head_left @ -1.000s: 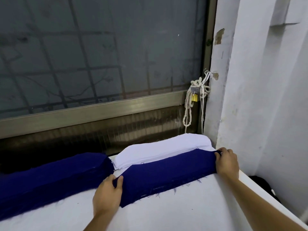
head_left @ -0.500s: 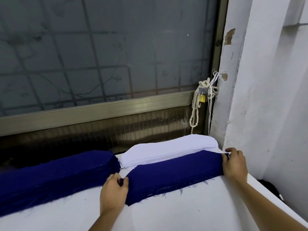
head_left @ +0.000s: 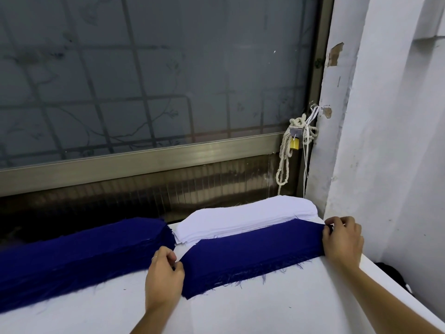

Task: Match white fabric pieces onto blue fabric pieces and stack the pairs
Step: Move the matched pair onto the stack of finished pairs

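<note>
A stack of long dark blue fabric pieces (head_left: pixel 252 251) lies across the white table (head_left: pixel 265 309), frayed threads along its near edge. My left hand (head_left: pixel 165 276) pinches the stack's left end. My right hand (head_left: pixel 343 239) pinches its right end at the table's right side. Directly behind it sits a stack of white fabric pieces (head_left: pixel 243 219), partly hidden by the blue one. A second, longer pile of blue fabric (head_left: pixel 79 254) stretches to the left.
A frosted window with a metal frame (head_left: pixel 144 162) runs along the table's far side. A knotted white rope with a yellow padlock (head_left: pixel 295 143) hangs at the window's right corner. A white wall (head_left: pixel 385 141) closes off the right.
The view has drifted slightly. My left hand's fingers have curled from lying on the blue stack's left end to pinching it. My right hand stays at the right end.
</note>
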The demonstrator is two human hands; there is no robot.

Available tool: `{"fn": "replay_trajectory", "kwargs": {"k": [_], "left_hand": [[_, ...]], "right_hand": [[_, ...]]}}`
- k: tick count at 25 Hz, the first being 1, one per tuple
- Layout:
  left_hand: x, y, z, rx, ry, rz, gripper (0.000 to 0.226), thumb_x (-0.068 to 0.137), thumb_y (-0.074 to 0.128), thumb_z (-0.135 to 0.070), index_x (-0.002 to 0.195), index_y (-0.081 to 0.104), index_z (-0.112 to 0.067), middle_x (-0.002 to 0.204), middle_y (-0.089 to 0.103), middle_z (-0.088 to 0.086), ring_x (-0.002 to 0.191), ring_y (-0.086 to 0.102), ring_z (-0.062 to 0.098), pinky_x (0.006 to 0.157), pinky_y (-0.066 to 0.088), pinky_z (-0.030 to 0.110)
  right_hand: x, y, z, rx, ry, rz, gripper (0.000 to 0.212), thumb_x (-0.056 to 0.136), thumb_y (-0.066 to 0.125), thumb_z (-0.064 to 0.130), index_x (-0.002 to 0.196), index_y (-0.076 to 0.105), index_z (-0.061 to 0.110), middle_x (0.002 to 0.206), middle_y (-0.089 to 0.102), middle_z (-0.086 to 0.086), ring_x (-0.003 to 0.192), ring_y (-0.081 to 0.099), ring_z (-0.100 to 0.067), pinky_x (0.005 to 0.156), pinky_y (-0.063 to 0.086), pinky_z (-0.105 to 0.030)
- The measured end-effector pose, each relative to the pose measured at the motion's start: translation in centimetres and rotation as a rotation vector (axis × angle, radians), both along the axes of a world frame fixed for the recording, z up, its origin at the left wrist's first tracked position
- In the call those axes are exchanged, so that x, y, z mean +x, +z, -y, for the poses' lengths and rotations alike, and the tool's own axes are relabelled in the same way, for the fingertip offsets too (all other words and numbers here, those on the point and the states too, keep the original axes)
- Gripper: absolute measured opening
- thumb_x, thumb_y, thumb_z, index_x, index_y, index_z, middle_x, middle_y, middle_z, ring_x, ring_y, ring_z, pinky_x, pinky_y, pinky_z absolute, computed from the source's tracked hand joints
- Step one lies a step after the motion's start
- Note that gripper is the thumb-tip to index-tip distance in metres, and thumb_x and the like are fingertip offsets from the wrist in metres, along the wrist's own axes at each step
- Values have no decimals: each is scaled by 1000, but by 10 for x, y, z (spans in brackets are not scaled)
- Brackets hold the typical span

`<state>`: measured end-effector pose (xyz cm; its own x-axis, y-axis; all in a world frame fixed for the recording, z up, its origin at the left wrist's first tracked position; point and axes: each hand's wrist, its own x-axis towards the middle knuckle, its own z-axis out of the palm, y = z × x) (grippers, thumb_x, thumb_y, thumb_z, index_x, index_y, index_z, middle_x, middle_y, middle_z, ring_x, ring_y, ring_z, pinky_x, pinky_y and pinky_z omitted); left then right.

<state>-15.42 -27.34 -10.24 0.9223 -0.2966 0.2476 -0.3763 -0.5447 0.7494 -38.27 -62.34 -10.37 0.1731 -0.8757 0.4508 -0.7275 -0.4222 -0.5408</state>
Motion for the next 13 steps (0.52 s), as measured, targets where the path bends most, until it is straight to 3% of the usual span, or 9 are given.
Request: {"fn": "replay_trajectory", "kwargs": {"k": [4,8,11,13], "left_hand": [[1,0,-1,-21,-23,25,30,87,60,5,84,48,-22,89,53,-6,77,54,11,60,39,19],[-7,8,-11,-70,-86,97,38,88,62,3,88,47,-32,94,51,-15,83,56,6,64,44,18],[6,29,-32,-55,-139,249,35,90,63,-3,94,49,-35,94,49,-23,90,54,2,66,48,16],[34,51,-57,-75,-111,326,29,93,61,-6,97,51,-33,96,49,-23,91,53,2,69,49,20]], "right_hand": [[9,4,-23,-179,170,-144,11,91,62,11,98,68,17,106,62,-4,99,52,-28,85,41,-42],[35,19,-70,-119,409,-156,14,95,58,16,98,62,30,102,63,11,96,51,-11,81,41,-31],[72,40,-109,-59,562,-152,15,99,57,22,105,62,35,100,58,20,96,54,-3,89,46,-23],[100,52,-138,-37,648,-179,16,100,56,24,105,60,38,92,54,21,89,55,-3,81,45,-18]]}}
